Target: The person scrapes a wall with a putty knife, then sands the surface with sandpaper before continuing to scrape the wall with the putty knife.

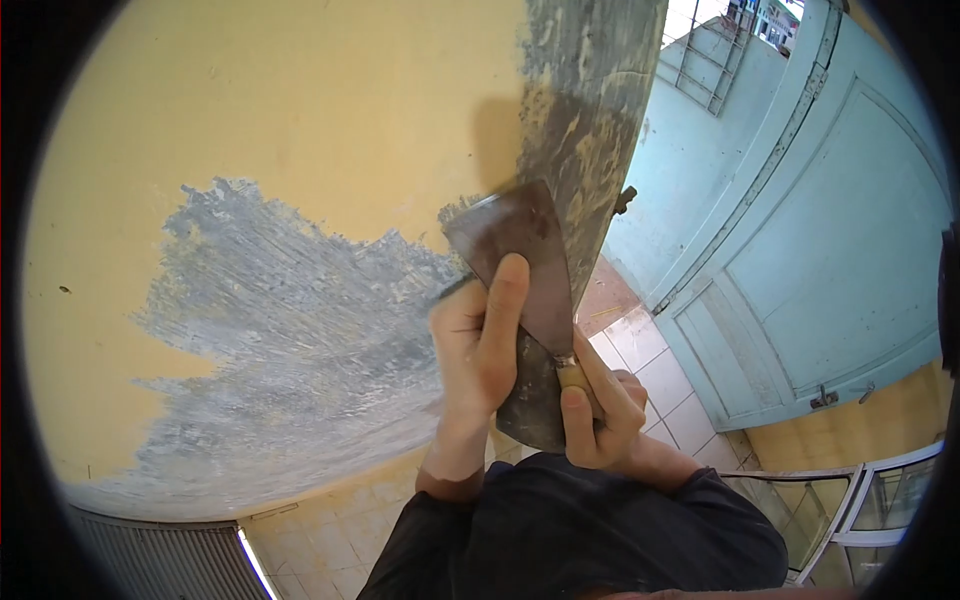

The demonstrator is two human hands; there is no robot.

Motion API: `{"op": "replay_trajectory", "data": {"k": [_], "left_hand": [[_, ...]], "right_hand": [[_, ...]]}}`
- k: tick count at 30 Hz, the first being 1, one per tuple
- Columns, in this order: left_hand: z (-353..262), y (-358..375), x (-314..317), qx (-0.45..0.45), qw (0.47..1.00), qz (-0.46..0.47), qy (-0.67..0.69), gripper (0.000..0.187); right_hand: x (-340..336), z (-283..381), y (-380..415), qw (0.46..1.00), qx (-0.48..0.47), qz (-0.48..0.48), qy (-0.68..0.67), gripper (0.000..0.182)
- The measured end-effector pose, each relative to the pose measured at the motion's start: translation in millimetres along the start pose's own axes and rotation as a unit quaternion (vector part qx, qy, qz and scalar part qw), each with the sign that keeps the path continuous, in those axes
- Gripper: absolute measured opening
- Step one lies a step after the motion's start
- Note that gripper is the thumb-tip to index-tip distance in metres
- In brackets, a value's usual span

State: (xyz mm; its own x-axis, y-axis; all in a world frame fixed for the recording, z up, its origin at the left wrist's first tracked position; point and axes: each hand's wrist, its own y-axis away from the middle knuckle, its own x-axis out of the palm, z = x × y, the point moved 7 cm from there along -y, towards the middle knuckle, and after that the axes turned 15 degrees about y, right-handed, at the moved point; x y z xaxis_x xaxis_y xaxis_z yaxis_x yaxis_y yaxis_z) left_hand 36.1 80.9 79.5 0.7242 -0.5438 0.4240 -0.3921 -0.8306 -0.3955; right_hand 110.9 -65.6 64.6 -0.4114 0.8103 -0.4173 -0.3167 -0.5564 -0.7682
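Observation:
A wide metal scraper (535, 265) is held up against the wall, its blade edge at the border between yellow paint (330, 110) and a bare grey patch (300, 300). My right hand (610, 415) is closed around its short, light-coloured handle (572, 376). With the thumb pressed flat on the blade's face, my left hand (475, 345) grips the blade from the left side, its other fingers mostly hidden behind. Scratch lines and flecks of yellow cover the grey areas, including a strip (590, 110) along the wall's right edge.
To the right of the wall edge hangs a light blue door (800, 270) with a latch near its bottom. White floor tiles (640, 340) show beyond the edge. A glass-paned frame (880, 510) stands at lower right, and a ribbed grey shutter (165, 550) is at lower left.

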Motion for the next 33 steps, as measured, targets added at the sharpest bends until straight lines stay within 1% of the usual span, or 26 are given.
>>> {"op": "replay_trajectory", "data": {"k": [1,3,5,7,9,11,13,14,16,19,23,25,27,29,31,33], "left_hand": [[-1,-1,0,-0.01,1.0,-0.012,0.022,0.043],[2,1,0,-0.011,1.0,-0.015,0.013,0.043],[7,4,-2,-0.003,1.0,-0.018,0.008,0.043],[11,7,-1,0.019,0.999,0.012,-0.03,0.043],[6,1,-2,0.023,0.999,0.005,-0.028,0.044],[1,1,-2,0.011,1.0,-0.007,-0.027,0.045],[-11,-6,3,0.016,1.0,0.008,0.006,0.044],[-10,-5,2,0.018,1.0,0.008,0.006,0.044],[3,1,-1,-0.007,1.0,0.0,-0.011,0.045],[10,7,-3,0.01,0.999,0.013,-0.032,0.045],[-3,-1,3,0.005,1.0,0.012,-0.001,0.045],[-12,-5,5,0.03,1.0,0.009,0.004,0.045],[-10,-3,5,0.022,1.0,0.004,0.005,0.045],[0,4,0,0.013,1.0,-0.002,0.006,0.045],[13,8,-6,0.008,1.0,0.013,-0.026,0.045],[11,6,-6,0.001,1.0,0.007,-0.009,0.046]], "right_hand": [[1,0,-2,1.0,-0.003,-0.007,-0.004,0.045],[-3,1,-3,1.0,-0.011,-0.014,-0.007,0.045],[-5,0,0,1.0,0.008,0.012,0.012,0.045],[-5,-4,8,1.0,0.009,0.01,0.001,0.044],[-3,-7,3,1.0,0.016,0.012,-0.009,0.044],[-5,3,-7,1.0,-0.014,0.005,0.015,0.044],[-7,5,-7,1.0,-0.007,0.008,0.007,0.044],[-7,5,-9,1.0,-0.006,0.005,0.0,0.044],[-5,0,-1,1.0,-0.006,0.003,0.005,0.044],[-1,-7,7,1.0,-0.009,-0.001,0.005,0.044],[-3,4,-3,1.0,-0.006,-0.009,0.01,0.044],[-4,5,-5,1.0,-0.008,-0.014,0.005,0.044],[-5,6,-6,1.0,-0.017,-0.02,-0.002,0.044],[-3,1,3,1.0,0.003,0.01,0.017,0.044],[2,-5,11,1.0,0.002,0.0,0.007,0.044],[3,-5,12,1.0,0.011,-0.007,-0.001,0.044]]}}
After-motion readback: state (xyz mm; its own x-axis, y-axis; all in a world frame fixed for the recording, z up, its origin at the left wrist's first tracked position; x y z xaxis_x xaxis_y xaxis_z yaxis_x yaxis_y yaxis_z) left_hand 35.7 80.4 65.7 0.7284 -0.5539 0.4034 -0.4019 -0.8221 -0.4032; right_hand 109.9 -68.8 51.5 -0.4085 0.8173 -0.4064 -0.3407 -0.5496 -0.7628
